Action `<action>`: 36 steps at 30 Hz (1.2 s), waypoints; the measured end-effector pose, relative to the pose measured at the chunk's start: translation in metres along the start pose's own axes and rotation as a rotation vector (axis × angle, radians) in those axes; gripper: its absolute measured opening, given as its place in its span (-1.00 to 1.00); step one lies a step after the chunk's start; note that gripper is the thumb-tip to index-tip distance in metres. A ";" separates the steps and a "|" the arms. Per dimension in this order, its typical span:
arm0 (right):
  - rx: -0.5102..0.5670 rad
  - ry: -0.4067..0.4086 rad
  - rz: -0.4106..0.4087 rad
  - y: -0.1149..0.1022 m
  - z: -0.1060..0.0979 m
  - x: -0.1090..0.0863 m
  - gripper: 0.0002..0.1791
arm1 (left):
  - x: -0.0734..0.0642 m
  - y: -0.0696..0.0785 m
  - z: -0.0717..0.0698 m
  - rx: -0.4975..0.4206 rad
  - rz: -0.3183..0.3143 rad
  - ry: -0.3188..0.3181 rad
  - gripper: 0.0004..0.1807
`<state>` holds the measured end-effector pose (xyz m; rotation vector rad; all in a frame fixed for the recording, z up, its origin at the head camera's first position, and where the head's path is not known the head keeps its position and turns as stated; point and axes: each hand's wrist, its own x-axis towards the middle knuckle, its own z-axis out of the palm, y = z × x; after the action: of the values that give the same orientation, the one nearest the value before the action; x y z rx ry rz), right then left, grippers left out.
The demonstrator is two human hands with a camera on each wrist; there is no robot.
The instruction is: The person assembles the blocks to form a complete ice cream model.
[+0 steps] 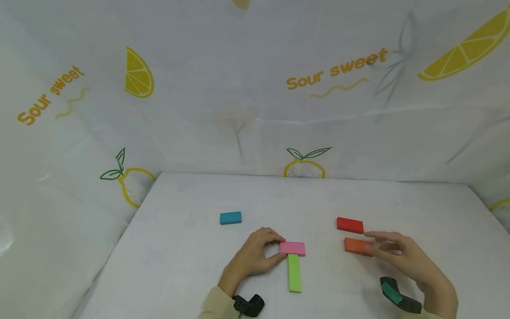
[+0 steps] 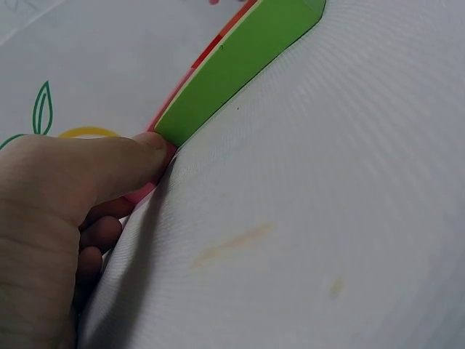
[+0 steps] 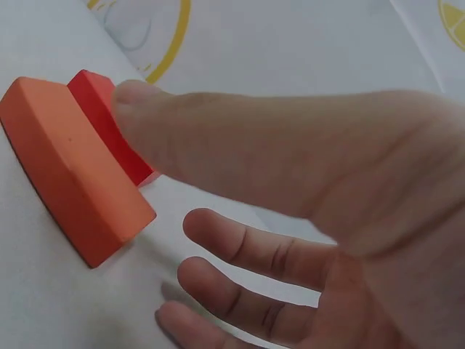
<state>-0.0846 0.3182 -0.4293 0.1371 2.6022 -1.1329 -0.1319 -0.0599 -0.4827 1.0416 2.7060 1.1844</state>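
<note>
My left hand (image 1: pixel 255 252) pinches the left end of a pink block (image 1: pixel 294 248) between thumb and fingers. Just below the pink block, a light green block (image 1: pixel 294 273) lies lengthwise, its top end against it, so the two make a T. In the left wrist view the thumb tip is right at the corner where pink and green (image 2: pixel 240 65) meet. My right hand (image 1: pixel 402 254) hovers by the right end of an orange block (image 1: pixel 356 246), with thumb and fingers spread. A red block (image 3: pixel 109 127) lies just behind the orange one, and nothing is between my right fingers.
A blue block (image 1: pixel 230 218) lies alone farther back on the left. All the blocks lie on a white-covered table (image 1: pixel 175 266). Behind and beside it hangs a white sheet (image 1: pixel 207 79) printed with lemons and lettering.
</note>
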 end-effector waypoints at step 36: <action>-0.020 -0.063 0.069 0.002 0.004 0.012 -0.29 | 0.000 0.000 -0.001 -0.009 -0.003 -0.007 -0.69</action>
<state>-0.0946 0.3160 -0.4374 0.1828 2.5324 -1.0703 -0.1324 -0.0602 -0.4818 1.0384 2.6941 1.1890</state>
